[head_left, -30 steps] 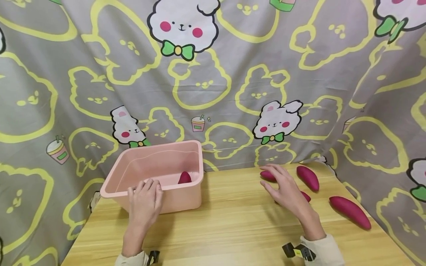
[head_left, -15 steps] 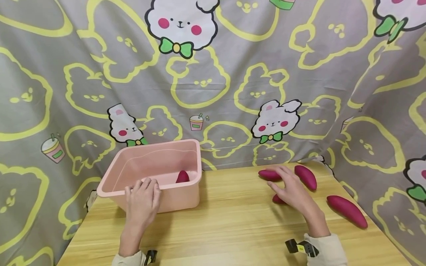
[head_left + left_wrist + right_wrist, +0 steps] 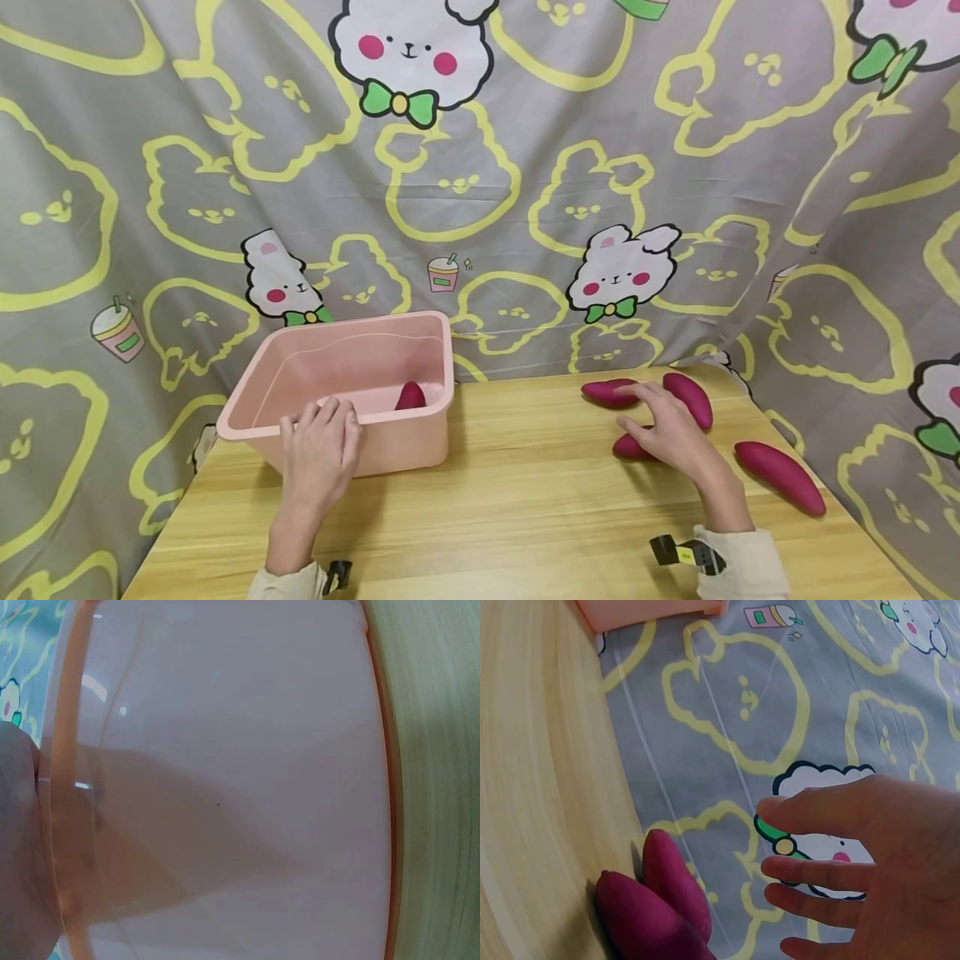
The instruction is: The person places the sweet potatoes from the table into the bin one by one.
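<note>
My left hand [image 3: 318, 454] grips the near rim of a pink plastic bin [image 3: 408, 446], fingers curled over the edge. One dark-red sweet potato [image 3: 410, 397] shows inside, partly hidden by the near wall. My right hand [image 3: 675, 435] hovers with spread fingers over the sweet potatoes on the table, holding nothing. Beneath its thumb lies a sweet potato [image 3: 631, 446], partly covered by the hand. Another sweet potato [image 3: 606, 393] is just beyond the fingertips. In the right wrist view, straight fingers [image 3: 817, 874] show beside two sweet potatoes.
A curved sweet potato [image 3: 688, 400] lies at the back right, behind the right hand. A larger sweet potato [image 3: 780, 477] rests near the right edge of the wooden table [image 3: 517, 517]. A patterned grey curtain [image 3: 495, 225] hangs close behind the table and along both sides.
My right hand has shifted right and slightly nearer to me, uncovering more of the two left sweet potatoes. My left hand has kept its grip on the bin's rim.
</note>
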`<state>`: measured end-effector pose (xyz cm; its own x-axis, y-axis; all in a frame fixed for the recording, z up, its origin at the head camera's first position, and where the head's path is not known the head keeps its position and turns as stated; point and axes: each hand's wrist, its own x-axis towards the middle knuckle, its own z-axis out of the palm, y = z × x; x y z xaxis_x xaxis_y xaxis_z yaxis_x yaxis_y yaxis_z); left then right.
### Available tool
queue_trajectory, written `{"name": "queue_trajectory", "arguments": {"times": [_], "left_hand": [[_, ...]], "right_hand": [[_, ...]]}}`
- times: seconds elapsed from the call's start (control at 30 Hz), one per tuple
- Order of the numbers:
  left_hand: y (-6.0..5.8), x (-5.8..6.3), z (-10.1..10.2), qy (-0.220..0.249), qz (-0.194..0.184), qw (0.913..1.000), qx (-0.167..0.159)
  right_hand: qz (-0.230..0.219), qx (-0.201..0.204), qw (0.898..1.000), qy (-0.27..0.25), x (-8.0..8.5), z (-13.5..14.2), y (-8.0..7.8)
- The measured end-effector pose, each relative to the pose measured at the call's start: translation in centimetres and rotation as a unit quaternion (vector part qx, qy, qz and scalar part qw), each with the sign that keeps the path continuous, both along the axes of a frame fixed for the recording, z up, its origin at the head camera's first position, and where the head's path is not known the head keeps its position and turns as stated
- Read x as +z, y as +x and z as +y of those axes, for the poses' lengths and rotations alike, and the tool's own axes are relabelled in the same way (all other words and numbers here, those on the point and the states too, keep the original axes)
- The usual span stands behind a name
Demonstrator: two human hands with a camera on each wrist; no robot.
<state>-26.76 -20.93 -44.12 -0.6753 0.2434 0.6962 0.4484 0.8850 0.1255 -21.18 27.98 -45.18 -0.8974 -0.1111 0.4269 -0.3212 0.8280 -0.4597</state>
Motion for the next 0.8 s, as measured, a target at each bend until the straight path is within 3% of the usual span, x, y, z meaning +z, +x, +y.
{"name": "queue_trajectory", "arguments": {"times": [0.53,0.8], "left_hand": [[0.0,0.0,0.0,0.005,0.012,0.9999,-0.006],[0.1,0.1,0.1,0.003,0.01,0.9999,-0.005]], "right_hand": [[-0.064,-0.001,0.998,-0.027,-1.4,1.3,-0.2],[-0.079,0.003,0.997,-0.007,-2.3,2.2,-0.2]]}}
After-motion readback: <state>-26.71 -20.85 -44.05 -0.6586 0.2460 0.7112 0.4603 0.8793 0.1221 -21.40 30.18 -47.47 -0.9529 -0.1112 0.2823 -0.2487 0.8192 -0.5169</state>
